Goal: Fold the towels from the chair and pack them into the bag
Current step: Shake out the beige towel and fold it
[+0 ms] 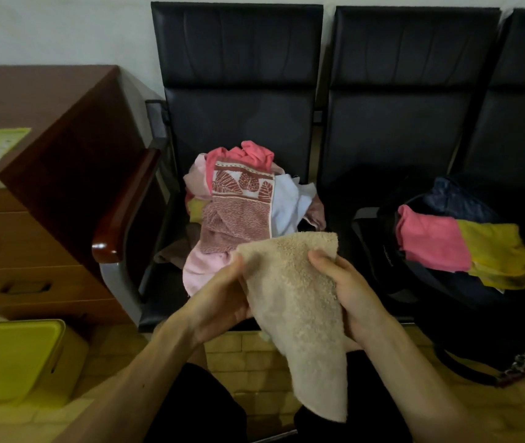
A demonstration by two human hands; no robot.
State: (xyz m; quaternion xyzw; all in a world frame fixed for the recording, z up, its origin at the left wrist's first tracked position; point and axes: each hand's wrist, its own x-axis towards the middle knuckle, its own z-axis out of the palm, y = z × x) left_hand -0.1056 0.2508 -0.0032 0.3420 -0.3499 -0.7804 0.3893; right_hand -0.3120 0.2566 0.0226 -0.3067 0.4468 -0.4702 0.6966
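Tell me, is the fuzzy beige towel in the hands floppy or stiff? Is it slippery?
Probably floppy: the beige towel droops in a limp point below the left hand and right hand gripping it. Likely light: it looks thin and small. Its looped, fuzzy surface looks grippy, not slippery.

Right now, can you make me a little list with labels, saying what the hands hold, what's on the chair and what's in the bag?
Left hand: left hand grips the beige towel at its upper edge
Right hand: right hand grips the same towel on the other side
Chair: black chair holds a jumbled towel pile, not yet folded
Bag: dark bag sits on the next seat, open
At the bag's top: folded pink towel beside a folded yellow towel
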